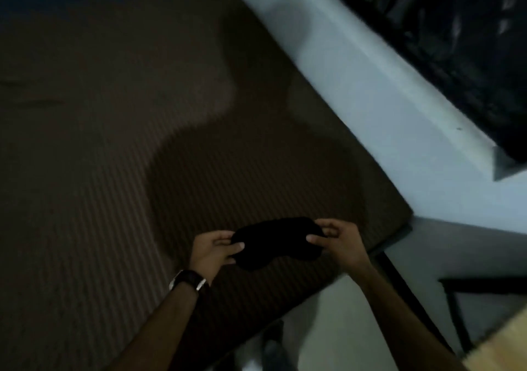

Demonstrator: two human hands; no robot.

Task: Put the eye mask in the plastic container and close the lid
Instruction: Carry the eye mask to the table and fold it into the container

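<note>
The black eye mask (275, 242) hangs stretched between both hands above the striped bed cover (99, 199). The left hand (212, 249) pinches its left end; the right hand (338, 242) pinches the right end

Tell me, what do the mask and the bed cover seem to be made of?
Mask: soft matte black fabric, apparently; it bends between both hands and shows no shine. Bed cover: ribbed brown textile, likely woven or knitted; fine parallel ridges run across it. Dim light leaves both uncertain.
</note>
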